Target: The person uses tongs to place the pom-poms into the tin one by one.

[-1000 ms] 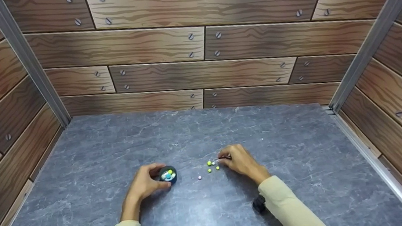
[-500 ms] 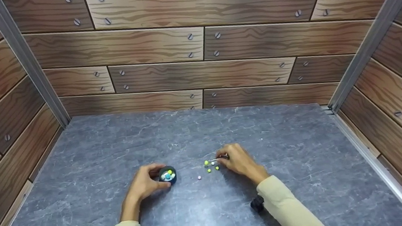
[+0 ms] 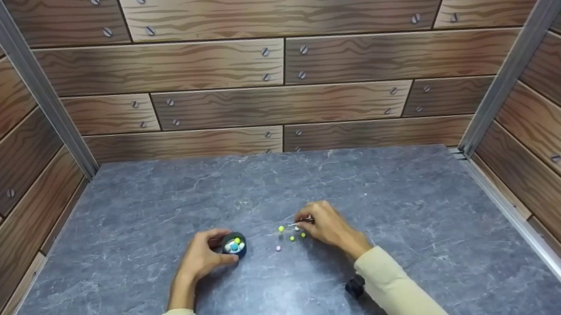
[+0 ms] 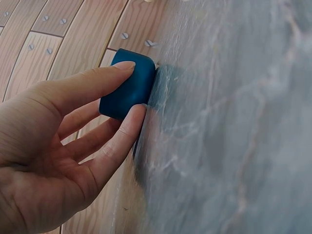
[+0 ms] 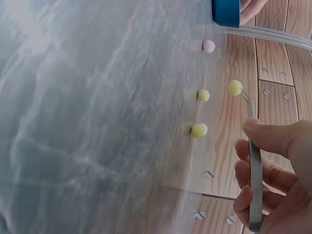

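Got a little yellow ball (image 5: pixel 235 87) in bent-tip tweezers (image 5: pixel 256 175)
My right hand (image 3: pixel 329 223) pinching them, left hand (image 3: pixel 201 256) gripping the blue cup (image 4: pixel 135 87)

The small round blue plastic cup (image 4: pixel 127 90) looks smooth, with a satin sheen. To its right, the slim bent-tipped silver tweezers (image 5: pixel 255 180) look like smooth metal; beneath it, the flat grey marbled tabletop (image 3: pixel 161 200) is glossy.

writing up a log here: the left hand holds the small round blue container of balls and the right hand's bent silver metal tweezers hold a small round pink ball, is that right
The colour is wrong: the right wrist view shows bent silver metal tweezers in the right hand holding a small round yellow-green ball, not pink. The rest stands.
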`<state>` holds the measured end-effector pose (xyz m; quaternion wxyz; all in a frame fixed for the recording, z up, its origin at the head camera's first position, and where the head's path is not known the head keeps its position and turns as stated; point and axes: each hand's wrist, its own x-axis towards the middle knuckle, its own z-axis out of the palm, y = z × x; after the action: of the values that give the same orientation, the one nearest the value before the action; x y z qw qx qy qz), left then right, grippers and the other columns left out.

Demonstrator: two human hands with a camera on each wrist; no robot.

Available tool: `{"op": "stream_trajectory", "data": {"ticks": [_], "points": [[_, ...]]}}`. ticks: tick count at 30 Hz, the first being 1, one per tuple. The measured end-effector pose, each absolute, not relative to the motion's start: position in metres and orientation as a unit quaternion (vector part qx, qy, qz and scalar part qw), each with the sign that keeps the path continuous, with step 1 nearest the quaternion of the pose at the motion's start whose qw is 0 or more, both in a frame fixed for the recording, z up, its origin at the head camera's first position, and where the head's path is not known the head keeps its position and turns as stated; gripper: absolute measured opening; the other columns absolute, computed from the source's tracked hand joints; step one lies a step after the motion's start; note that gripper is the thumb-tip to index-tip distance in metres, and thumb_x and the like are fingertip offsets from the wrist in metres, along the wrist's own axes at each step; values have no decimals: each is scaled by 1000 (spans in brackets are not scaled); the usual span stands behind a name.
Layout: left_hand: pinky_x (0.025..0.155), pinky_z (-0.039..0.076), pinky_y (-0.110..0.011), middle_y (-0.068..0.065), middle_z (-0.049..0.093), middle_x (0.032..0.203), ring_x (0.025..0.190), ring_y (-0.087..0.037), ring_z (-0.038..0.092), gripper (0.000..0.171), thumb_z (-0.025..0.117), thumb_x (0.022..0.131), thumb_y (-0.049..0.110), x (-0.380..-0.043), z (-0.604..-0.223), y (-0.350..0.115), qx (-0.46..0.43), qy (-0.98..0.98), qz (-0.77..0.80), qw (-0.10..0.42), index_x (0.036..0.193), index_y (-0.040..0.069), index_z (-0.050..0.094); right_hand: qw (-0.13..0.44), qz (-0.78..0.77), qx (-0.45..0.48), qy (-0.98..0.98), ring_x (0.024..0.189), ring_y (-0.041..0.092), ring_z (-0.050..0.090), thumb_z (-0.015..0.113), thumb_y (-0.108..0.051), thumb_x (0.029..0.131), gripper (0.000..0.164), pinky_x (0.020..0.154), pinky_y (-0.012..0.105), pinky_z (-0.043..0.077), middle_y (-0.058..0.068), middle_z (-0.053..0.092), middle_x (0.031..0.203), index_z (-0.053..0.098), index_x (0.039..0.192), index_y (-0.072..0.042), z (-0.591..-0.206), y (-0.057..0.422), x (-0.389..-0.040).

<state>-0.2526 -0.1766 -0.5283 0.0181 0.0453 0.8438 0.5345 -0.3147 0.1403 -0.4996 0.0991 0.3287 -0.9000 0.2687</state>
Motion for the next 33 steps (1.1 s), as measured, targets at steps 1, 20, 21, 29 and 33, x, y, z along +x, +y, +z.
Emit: {"op": "stream_trajectory", "data": {"ticks": [1, 20, 21, 29, 33], "points": [[98, 55, -50, -18, 73, 122, 112, -32, 69, 59, 91, 73, 3, -253, -528, -177, 46, 844, 535, 18, 128, 0, 69, 101, 269, 331, -899, 86, 24, 75, 78, -5, 88, 7, 78, 40, 61, 10, 79, 91, 82, 94, -4, -499, 140, -315], [98, 56, -50, -16, 73, 123, 112, -32, 69, 59, 91, 73, 3, -253, -528, -175, 33, 848, 529, 21, 128, 2, 70, 107, 280, 353, -886, 84, 23, 75, 79, -9, 89, 6, 76, 36, 61, 9, 78, 89, 82, 93, -5, -495, 124, -307], [98, 56, -50, -16, 73, 123, 112, -32, 69, 59, 91, 73, 3, -252, -529, -175, 33, 848, 529, 22, 128, 2, 70, 105, 280, 351, -887, 85, 23, 75, 79, -9, 89, 6, 76, 36, 61, 9, 78, 89, 82, 93, -5, -496, 123, -307], [99, 56, -49, -16, 74, 123, 113, -32, 69, 59, 92, 72, 2, -254, -528, -174, 26, 847, 530, 21, 127, 3, 71, 85, 287, 351, -887, 91, 26, 76, 78, -9, 90, 11, 84, 40, 62, 11, 79, 96, 81, 99, -3, -492, 119, -305], [100, 55, -49, -16, 74, 124, 115, -33, 69, 60, 92, 72, 2, -254, -529, -175, 26, 847, 530, 23, 128, 3, 70, 87, 282, 352, -888, 92, 26, 76, 78, -9, 89, 11, 85, 40, 62, 11, 79, 97, 81, 99, -4, -491, 117, -304]]}}
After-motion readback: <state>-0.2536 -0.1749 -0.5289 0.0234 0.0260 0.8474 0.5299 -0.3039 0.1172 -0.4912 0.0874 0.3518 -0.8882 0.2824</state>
